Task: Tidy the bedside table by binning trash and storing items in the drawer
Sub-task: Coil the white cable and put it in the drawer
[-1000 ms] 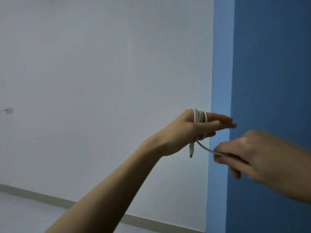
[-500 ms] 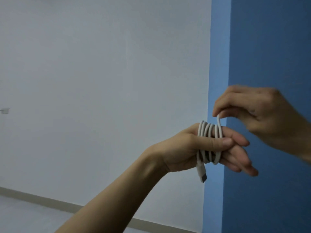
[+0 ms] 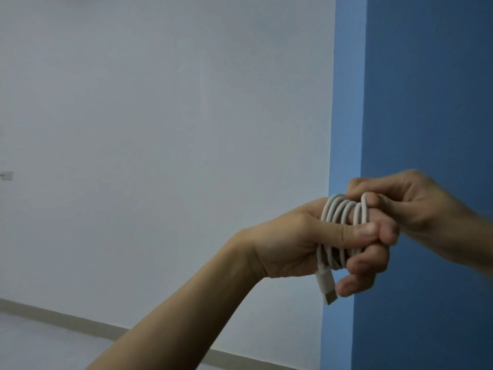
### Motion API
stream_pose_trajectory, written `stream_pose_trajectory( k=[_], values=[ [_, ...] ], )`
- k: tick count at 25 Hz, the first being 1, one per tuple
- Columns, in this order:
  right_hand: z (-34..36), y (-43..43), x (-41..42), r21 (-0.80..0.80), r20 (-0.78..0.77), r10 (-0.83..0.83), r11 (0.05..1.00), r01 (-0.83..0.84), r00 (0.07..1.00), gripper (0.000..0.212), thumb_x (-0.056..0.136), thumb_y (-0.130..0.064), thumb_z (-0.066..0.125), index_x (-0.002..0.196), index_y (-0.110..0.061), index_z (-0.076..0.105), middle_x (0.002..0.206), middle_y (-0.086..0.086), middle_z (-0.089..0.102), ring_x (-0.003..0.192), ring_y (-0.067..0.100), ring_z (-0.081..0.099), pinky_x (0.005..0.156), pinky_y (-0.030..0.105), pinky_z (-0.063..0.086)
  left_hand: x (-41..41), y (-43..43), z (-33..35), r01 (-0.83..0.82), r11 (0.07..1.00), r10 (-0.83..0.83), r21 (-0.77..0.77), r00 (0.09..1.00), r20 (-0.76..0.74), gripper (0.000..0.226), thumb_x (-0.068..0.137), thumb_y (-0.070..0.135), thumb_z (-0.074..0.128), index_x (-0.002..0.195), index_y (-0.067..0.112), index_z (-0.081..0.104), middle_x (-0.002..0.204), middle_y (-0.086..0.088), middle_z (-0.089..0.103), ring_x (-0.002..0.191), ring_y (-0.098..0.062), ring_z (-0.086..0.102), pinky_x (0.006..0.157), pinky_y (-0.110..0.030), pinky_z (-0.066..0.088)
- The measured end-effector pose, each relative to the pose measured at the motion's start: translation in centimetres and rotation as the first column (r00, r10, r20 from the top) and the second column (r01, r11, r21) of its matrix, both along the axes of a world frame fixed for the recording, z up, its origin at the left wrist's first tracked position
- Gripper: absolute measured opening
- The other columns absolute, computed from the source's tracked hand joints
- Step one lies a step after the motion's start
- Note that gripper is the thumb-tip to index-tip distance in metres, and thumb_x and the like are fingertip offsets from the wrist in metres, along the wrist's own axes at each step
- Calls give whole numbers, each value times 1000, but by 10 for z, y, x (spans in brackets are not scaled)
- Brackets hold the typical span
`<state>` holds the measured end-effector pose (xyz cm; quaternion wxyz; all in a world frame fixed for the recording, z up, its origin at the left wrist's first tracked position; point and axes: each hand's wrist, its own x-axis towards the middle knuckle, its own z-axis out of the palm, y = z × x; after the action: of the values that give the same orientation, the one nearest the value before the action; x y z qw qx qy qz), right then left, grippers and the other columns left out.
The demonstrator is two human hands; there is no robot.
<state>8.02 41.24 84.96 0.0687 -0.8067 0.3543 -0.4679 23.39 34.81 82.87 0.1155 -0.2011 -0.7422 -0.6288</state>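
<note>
Cable (image 3: pixel 340 212) coiled round left hand (image 3: pixel 293 244)

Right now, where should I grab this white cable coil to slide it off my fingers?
Pinch the whole bundle of loops of the white cable from above, across the left hand, with the right hand. The plug dangling below is loose, so avoid pulling there.

text: none legible | labels: none — cable (image 3: pixel 340 213) plain | walls: unmarked

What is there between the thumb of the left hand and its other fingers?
The white cable: in the head view, its loops wrap around the left hand's fingers, and the thumb presses across them. The right hand pinches the last loop.
</note>
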Motion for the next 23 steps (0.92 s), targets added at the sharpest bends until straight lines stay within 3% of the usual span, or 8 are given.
stream_pose_trajectory(
  k=[4, 8, 10, 12, 15, 19, 21, 23],
  values=[
    [0, 4, 7, -92, 13, -9, 996, 10, 1000, 39, 71, -56, 59, 62, -18, 64, 52, -12, 64, 54, 0, 62, 58, 9, 48, 2, -5, 3, -7, 999, 6, -32, 1000, -25, 17, 87, 15, 40, 84, 5, 53, 60, 0, 66, 49, -14, 66, 54, -19, 52],
    [-3, 6, 14, -86, 54, -69, 994, 73, 996, 40, 87, -44, 48, 57, -20, 57, 46, 0, 62, 47, 19, 64, 57, 21, 52, -6, -8, 12, -138, 990, 139, -24, 989, 40, 75, 88, 62, 13, 63, 10, 61, 51, -3, 68, 43, -13, 66, 47, -18, 48],
    [-8, 3, 14, -185, 80, -202, 959, 214, 976, 42, 80, -60, 46, 60, -26, 59, 54, -2, 65, 53, 14, 64, 62, 26, 54, -14, -6, 16, -257, 965, 251, 58, 964, 88, 90, 85, 71, 2, 46, 11, 56, 36, -3, 58, 28, -12, 55, 33, -12, 36],
    [-14, 2, 14, -283, 94, -357, 885, 369, 929, 47, 68, -77, 40, 64, -34, 60, 61, -7, 66, 57, 10, 62, 62, 21, 53, -20, -5, 17, -336, 933, 329, 131, 942, 70, 87, 85, 73, 6, 44, 9, 48, 30, -2, 49, 19, -11, 44, 29, -10, 23],
    [-21, -1, 16, -334, 133, -495, 794, 509, 859, 46, 81, -64, 36, 62, -26, 53, 53, 11, 56, 55, 33, 60, 58, 45, 53, -24, -2, 12, -357, 905, 352, 231, 934, 66, 86, 88, 70, 10, 40, 8, 46, 27, -4, 47, 14, -8, 34, 26, -10, 20],
    [-30, 4, 26, -552, 78, -658, 597, 582, 749, 43, 87, -45, 34, 61, -15, 51, 53, 4, 51, 56, 22, 48, 51, 23, 38, -18, -2, 8, -414, 852, 410, 322, 908, 84, 84, 93, 61, 15, 38, 4, 43, 26, -7, 47, 11, -6, 25, 23, -5, 17],
    [-31, 6, 32, -649, 35, -705, 523, 553, 708, 43, 89, -39, 37, 63, -8, 49, 53, -1, 41, 60, 20, 38, 54, 17, 33, -17, -6, 6, -525, 763, 561, 377, 828, 17, 72, 97, 53, 22, 47, 4, 37, 24, -4, 42, 13, -6, 21, 26, -10, 13],
    [-28, 6, 33, -661, -18, -711, 536, 526, 703, 40, 89, -39, 36, 65, -9, 48, 54, -7, 34, 59, 16, 36, 54, 12, 31, -15, -7, 4, -602, 658, 684, 452, 729, -24, 63, 97, 47, 33, 47, 9, 34, 25, -2, 37, 16, -8, 17, 30, -12, 12]
  ],
)
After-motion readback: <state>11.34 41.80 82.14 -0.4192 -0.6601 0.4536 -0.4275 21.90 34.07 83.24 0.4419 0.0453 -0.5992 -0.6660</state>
